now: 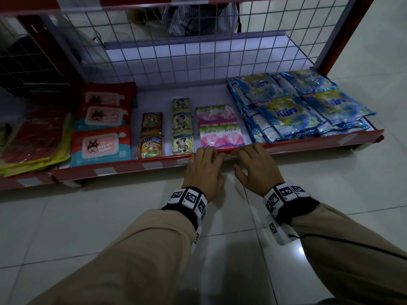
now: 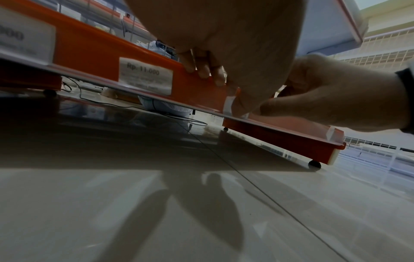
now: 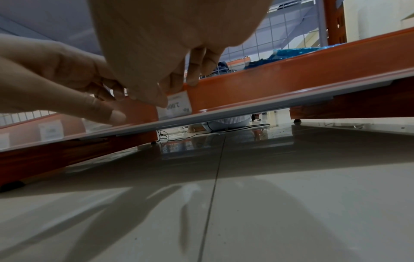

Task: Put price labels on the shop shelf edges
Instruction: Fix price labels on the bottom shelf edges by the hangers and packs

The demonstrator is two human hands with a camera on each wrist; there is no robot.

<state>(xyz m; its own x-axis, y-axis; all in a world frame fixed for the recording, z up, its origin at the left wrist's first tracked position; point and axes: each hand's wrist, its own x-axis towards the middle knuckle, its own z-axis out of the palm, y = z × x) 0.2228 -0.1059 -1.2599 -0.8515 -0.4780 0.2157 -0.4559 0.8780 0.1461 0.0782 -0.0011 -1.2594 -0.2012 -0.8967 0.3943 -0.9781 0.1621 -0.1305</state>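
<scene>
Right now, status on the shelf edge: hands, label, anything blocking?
Both hands on the red shelf edge: left hand, right hand side by side. Price label under the right hand's fingertips, upside down in the strip. No obstruction visible.

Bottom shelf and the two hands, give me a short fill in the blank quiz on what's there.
1. Both hands, left hand and right hand, rest on the shelf's red front ____.
2. The pink Soffell packs lie just ____ the hands.
3. The fitted label reads Rp ____.
4. The blue sachets say ____.

Answers: edge; behind; 11.000; Klin

Red shelf edge point(image 1: 308, 144), white price label point(image 3: 177, 108), blue detergent sachets point(image 1: 308, 104)
</scene>
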